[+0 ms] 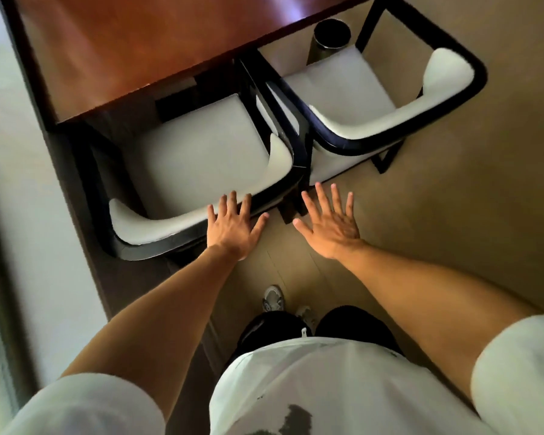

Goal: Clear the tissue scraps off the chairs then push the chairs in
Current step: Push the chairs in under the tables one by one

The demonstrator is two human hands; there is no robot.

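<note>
Two chairs stand side by side, partly under the wooden table [113, 48]. The left hand [233, 229] rests with straight, spread fingers on the dark back rail of the near chair [198, 158]. The right hand [330, 222] hovers just beside it, fingers wide, holding nothing. The far chair [346, 89] has a bare white seat.

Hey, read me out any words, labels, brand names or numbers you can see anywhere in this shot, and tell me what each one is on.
No text can be read in this view.
White shirt: a dark printed patch near the lower edge, cut off and blurred, no letters legible.
Shoe: markings too small to read.
Wooden table, both chairs, dark bin: no labels visible.
</note>
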